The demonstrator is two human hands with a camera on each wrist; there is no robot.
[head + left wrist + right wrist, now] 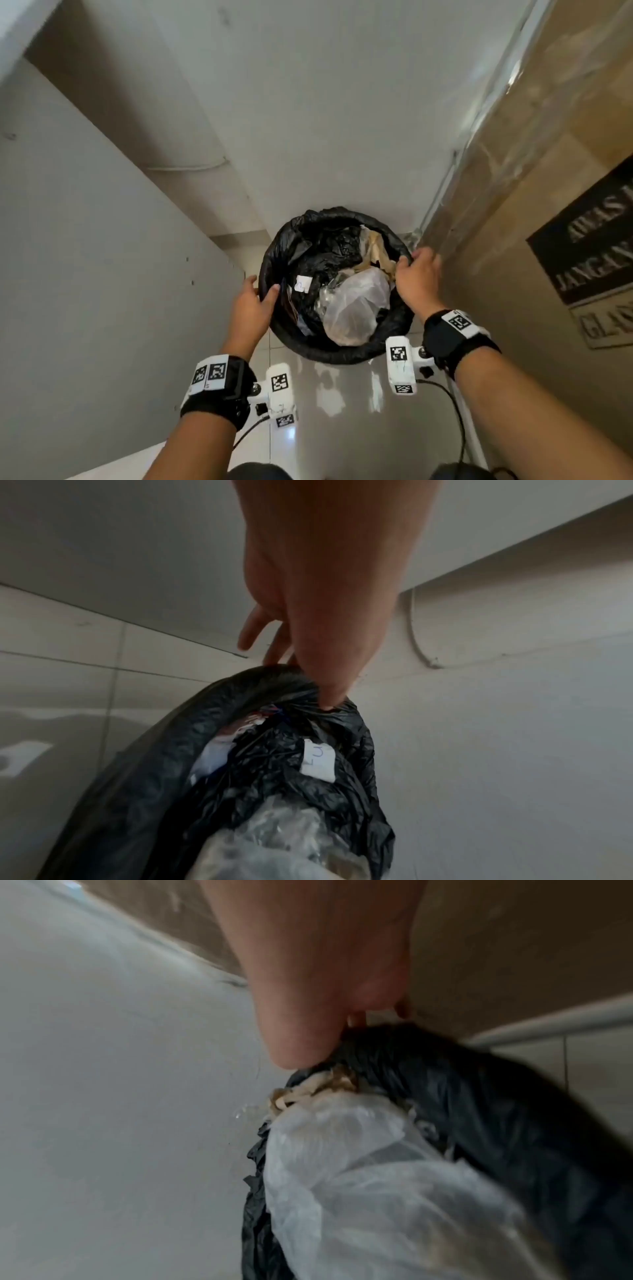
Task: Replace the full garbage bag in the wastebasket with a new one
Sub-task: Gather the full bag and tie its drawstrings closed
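Observation:
A black garbage bag (342, 349) lines the round wastebasket, its edge rolled over the rim so the basket itself is hidden. The bag is full: a clear plastic bag (356, 305), crumpled brown paper (375, 250), black plastic and a white label (303, 283). My left hand (262, 287) grips the bag's left rim, thumb (329, 696) inside and fingers outside. My right hand (411, 258) grips the right rim, thumb (298, 1053) pressed on the black plastic (445, 1083) beside the clear bag (359, 1177).
The basket stands on glossy floor tiles (342, 411) in a narrow gap. A grey panel (85, 257) rises close on the left. A large cardboard box (548, 205) with a black sign stands close on the right, beside a metal rail (442, 192). A white wall (325, 120) is behind.

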